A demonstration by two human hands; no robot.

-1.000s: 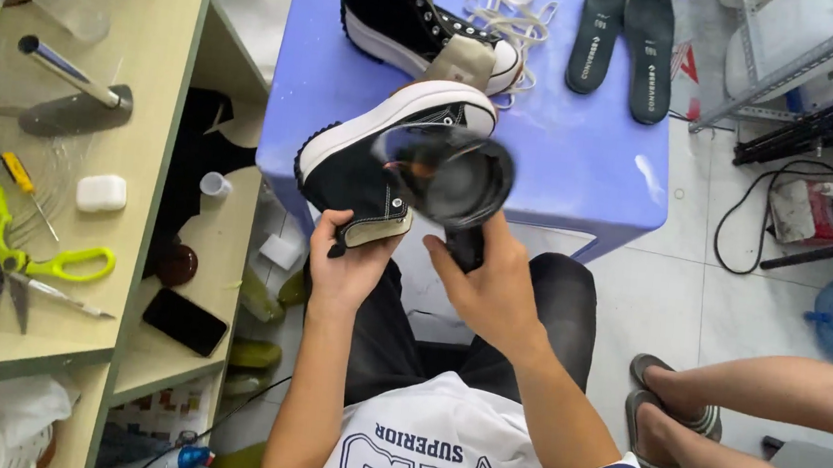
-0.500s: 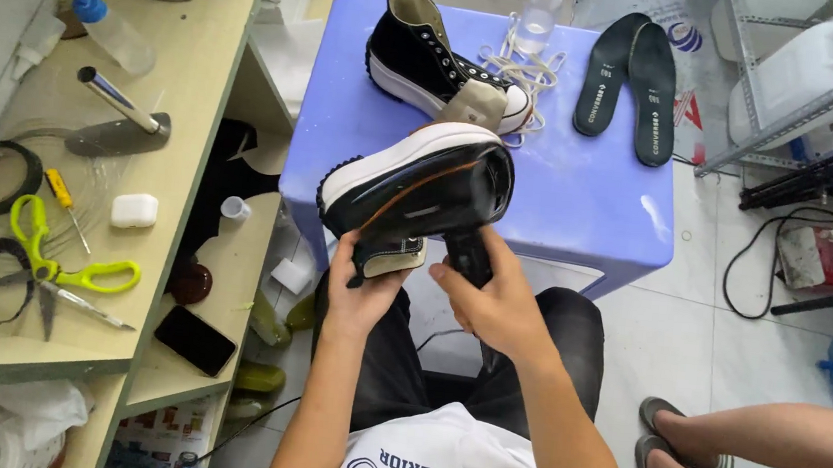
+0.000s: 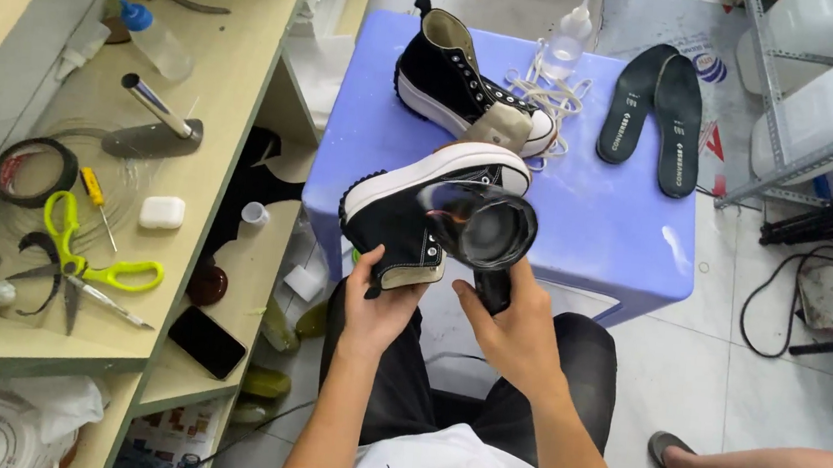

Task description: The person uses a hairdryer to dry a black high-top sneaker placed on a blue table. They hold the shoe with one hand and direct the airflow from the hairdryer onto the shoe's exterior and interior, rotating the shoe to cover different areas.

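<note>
Black canvas with a thick white sole: the high-top sneaker [image 3: 408, 218] lies on its side, its heel end gripped by the left hand [image 3: 377, 306], fingers wrapped around the tongue area. Just right of it, the right hand [image 3: 519, 328] is clenched on the handle of a black hair dryer [image 3: 477, 227], whose barrel seems to touch the shoe. Beyond both hands, a second sneaker [image 3: 464, 93] and two insoles [image 3: 656, 114] rest on the blue stool [image 3: 598, 230].

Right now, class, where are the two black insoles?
In the head view, the two black insoles lie side by side on the purple stool's far right, right of the white laces.
</note>
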